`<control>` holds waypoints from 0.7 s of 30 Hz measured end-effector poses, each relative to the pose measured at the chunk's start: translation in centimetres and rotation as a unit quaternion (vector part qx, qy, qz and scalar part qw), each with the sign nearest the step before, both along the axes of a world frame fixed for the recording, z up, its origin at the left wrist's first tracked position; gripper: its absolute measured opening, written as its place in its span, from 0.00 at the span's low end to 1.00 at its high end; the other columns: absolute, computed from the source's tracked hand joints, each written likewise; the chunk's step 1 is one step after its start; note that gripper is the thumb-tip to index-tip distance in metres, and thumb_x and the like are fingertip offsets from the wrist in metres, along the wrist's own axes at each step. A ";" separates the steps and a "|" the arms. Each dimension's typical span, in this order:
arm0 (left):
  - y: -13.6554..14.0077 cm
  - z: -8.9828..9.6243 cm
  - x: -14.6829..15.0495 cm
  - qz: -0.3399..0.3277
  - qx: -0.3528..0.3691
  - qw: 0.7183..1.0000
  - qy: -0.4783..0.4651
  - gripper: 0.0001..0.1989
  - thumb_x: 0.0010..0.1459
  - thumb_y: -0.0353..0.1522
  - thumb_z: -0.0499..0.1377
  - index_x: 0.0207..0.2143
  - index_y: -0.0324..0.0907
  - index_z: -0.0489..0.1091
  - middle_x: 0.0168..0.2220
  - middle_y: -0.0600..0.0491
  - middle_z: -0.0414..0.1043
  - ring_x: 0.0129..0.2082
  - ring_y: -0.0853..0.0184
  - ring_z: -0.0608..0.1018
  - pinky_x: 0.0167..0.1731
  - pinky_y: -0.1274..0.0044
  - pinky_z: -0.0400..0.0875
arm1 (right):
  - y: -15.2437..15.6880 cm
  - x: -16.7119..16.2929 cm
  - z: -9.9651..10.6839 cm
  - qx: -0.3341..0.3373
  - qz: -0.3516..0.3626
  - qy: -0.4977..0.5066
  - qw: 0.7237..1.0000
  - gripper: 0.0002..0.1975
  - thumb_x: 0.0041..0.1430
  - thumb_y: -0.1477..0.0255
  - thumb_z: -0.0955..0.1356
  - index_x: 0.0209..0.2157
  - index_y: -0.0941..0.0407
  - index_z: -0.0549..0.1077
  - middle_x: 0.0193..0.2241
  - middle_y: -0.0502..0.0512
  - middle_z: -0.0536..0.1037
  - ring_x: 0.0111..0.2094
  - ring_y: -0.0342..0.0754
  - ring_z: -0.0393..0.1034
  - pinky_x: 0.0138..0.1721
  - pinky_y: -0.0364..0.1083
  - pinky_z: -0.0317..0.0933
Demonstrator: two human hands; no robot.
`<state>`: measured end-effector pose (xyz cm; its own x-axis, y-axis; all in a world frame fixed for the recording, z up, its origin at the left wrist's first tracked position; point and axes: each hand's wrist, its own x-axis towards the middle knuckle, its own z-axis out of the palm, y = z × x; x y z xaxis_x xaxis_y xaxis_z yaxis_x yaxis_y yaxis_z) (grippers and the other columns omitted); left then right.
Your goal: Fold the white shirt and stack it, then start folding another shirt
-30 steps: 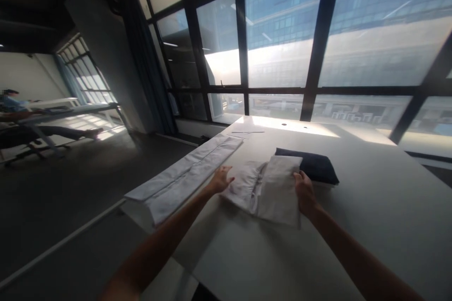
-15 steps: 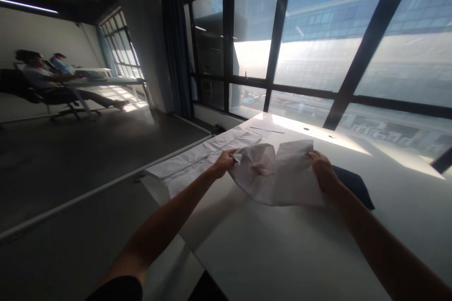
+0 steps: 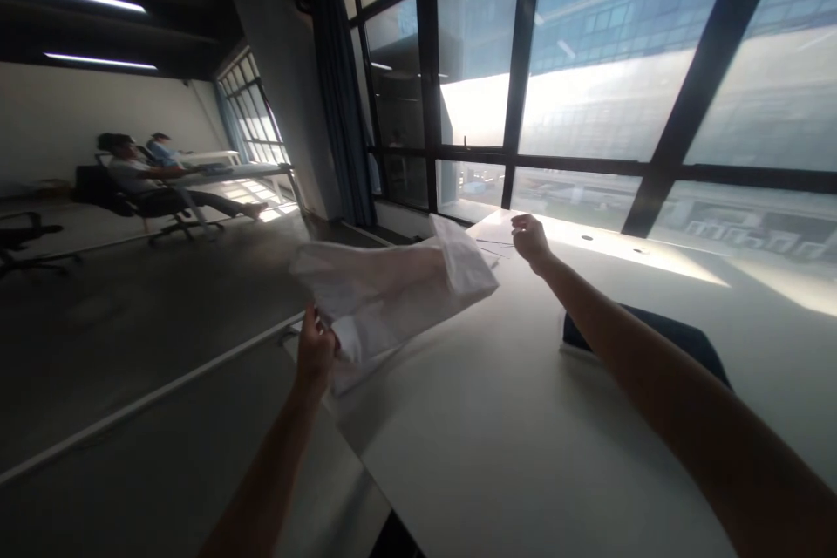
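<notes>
A thin, whitish, see-through bag [image 3: 392,279] hangs crumpled over the left edge of the white table [image 3: 497,427], blurred by motion. My left hand [image 3: 317,353] is closed on its near left corner. Its far right end, with a folded flap, stands up loose. Farther right, over the back of the table, my right hand [image 3: 529,240] is apart from the bag, its fingers curled in with nothing visible between them. Thin dark strips [image 3: 493,242] lie on the table just left of that hand.
A dark blue flat item [image 3: 660,336] with a pale edge lies on the right, partly behind my right forearm. Large windows [image 3: 575,105] stand beyond the table. Two people [image 3: 140,170] sit at desks at the far left, near an office chair [image 3: 30,240].
My right hand has let go of the bag and moved up and left. My left hand has drawn the bag left and nearer. The view has turned slightly left.
</notes>
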<state>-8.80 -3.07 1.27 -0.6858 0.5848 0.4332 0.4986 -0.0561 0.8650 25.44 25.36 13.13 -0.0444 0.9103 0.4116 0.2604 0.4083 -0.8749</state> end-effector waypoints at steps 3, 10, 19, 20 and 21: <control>-1.1 -2.6 0.0 0.138 0.029 0.984 0.111 0.37 0.50 0.28 0.56 0.65 0.38 0.60 0.65 0.38 0.63 0.66 0.46 0.65 0.65 0.56 0.61 | -3.0 2.8 -5.1 0.062 0.054 -0.191 0.978 0.13 0.60 0.78 0.65 0.44 0.57 0.77 0.50 0.63 0.78 0.54 0.56 0.70 0.58 0.57 0.63; 0.6 -1.1 3.9 0.046 0.009 0.943 0.330 0.21 0.56 0.30 0.53 0.52 0.41 0.72 0.61 0.40 0.69 0.65 0.48 0.67 0.67 0.56 0.56 | -8.5 15.9 -11.7 -0.005 0.059 -0.507 0.860 0.36 0.66 0.57 0.67 0.71 0.55 0.59 0.75 0.69 0.46 0.74 0.70 0.35 0.67 0.74 0.39; 10.6 -1.8 10.5 -0.236 -0.212 0.946 0.072 0.26 0.56 0.37 0.63 0.57 0.39 0.71 0.44 0.44 0.79 0.45 0.54 0.80 0.48 0.67 0.74 | -9.3 26.7 -15.5 -0.009 -0.024 -0.567 0.824 0.41 0.67 0.49 0.63 0.74 0.51 0.51 0.75 0.65 0.46 0.74 0.66 0.38 0.69 0.70 0.40; 12.0 -1.5 11.1 -0.261 -0.227 0.938 0.000 0.28 0.56 0.37 0.64 0.58 0.39 0.70 0.41 0.46 0.78 0.39 0.57 0.80 0.43 0.69 0.76 | -9.7 26.8 -15.9 0.004 -0.036 -0.565 0.825 0.40 0.68 0.50 0.62 0.74 0.51 0.52 0.75 0.65 0.47 0.74 0.65 0.39 0.69 0.69 0.40; 13.4 -1.1 11.7 -0.281 -0.230 0.930 -0.062 0.29 0.55 0.37 0.65 0.58 0.37 0.69 0.38 0.47 0.78 0.35 0.60 0.80 0.40 0.70 0.76 | -10.1 26.7 -16.2 0.015 -0.050 -0.561 0.826 0.38 0.69 0.51 0.61 0.74 0.52 0.53 0.75 0.65 0.47 0.74 0.65 0.39 0.69 0.70 0.40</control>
<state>2.85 10.35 0.17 -0.2445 0.9696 -0.0128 0.3975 0.1123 0.9107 52.15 15.27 -3.07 -0.3380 0.9227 0.1853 0.9347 0.3522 -0.0487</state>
